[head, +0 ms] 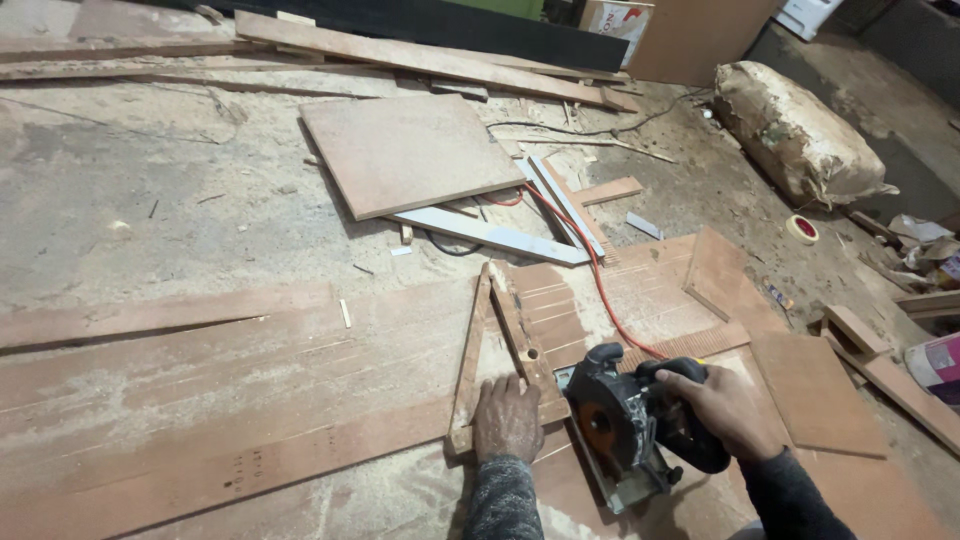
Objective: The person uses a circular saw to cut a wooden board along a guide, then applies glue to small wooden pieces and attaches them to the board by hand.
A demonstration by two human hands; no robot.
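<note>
The fingers (503, 392) of the left hand (508, 420) lie flat and spread, pressing down on the near end of a narrow wooden strip (520, 340), gripping nothing. The fingers (700, 383) of the right hand (725, 410) are curled tight around the black handle of a circular saw (625, 425), closed fully on it.

The saw sits near the bottom of the scene, just right of the left hand. Its body is black and bulky, dusted with sawdust, with an orange-red disc showing on its left face under a dark rounded guard. A flat grey metal base plate (625, 490) lies beneath it, resting on the wood sheet (300, 390). An orange cord (590, 260) runs from the saw away to the far side, curving across the boards.

The strip under the left hand slants from near right to far left and has a small round hole partway along it. A second strip (468, 360) leans against its far end, so the two form a narrow upside-down V.

The reddish-brown sheet is spread with pale sawdust and marked by long straight cut lines. Farther off lies a square brown board (410, 150) on a sawdust-covered floor (130, 190), with long planks (420, 58) beyond it. To the far right rests a stuffed, dirty sack (795, 130), and near it a roll of tape (802, 229).
</note>
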